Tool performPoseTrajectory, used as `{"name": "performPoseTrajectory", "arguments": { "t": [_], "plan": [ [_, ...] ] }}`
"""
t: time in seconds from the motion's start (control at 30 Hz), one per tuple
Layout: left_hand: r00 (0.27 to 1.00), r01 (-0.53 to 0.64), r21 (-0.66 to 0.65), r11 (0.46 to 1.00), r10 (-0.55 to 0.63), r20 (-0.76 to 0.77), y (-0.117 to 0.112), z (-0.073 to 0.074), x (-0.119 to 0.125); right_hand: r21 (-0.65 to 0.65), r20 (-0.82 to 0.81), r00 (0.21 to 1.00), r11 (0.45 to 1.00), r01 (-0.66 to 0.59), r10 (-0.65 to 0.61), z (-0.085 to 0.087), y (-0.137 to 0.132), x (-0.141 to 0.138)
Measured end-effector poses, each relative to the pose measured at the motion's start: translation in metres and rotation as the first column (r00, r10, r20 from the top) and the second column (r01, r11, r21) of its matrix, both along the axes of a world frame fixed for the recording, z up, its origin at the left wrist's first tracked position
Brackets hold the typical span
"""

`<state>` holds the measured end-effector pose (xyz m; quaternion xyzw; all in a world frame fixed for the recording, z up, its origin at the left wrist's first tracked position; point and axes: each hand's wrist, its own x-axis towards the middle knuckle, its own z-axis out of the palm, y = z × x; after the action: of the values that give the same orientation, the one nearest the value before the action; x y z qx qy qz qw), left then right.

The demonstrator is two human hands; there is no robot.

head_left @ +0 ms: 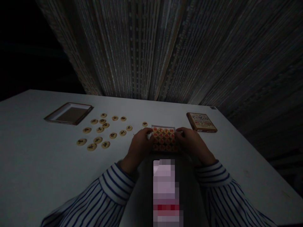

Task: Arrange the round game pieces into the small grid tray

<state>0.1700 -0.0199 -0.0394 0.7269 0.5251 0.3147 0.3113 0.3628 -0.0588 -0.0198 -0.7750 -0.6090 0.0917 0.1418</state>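
Observation:
A small white tray [163, 126] is filled with rows of round Chinese chess pieces [163, 138] that carry red characters. My left hand [141, 142] grips the tray's left side, thumb and fingers closed at its edge. On the opposite side, my right hand [191, 141] pinches the right edge the same way. Left of my left hand, several loose Chinese chess pieces [113, 135] with black characters are spread over the table, and one loose piece [145, 124] lies just beyond that hand. The fingers under the tray are hidden.
An open box half [81, 121] with a brown rim stands at the far left of the white table [47, 164]. At the right lies a printed box [201, 122]. A phone with a blurred screen [164, 192] is in front of me. A string curtain [142, 47] hangs behind the table.

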Motion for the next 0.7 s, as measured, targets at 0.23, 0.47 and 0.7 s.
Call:
{"name": "performPoseTrajectory", "arguments": {
  "t": [0.23, 0.47, 0.7],
  "plan": [
    [1.000, 0.020, -0.001, 1.000, -0.020, -0.007, -0.0001, 0.0002, -0.0010, -0.001, -0.003, 0.999, 0.999, -0.033, 0.033, -0.0010, 0.0009, 0.0011],
    [0.999, 0.012, -0.002, 1.000, -0.012, -0.033, 0.0010, -0.0002, -0.0009, 0.006, -0.001, 1.000, 1.000, -0.030, 0.030, -0.0021, 0.0014, 0.0009],
    [0.999, 0.003, -0.005, 1.000, -0.003, -0.034, 0.0011, -0.0006, -0.0013, 0.004, 0.011, 0.999, 0.999, -0.034, 0.034, -0.0030, 0.0026, 0.0013]
  ]
}}
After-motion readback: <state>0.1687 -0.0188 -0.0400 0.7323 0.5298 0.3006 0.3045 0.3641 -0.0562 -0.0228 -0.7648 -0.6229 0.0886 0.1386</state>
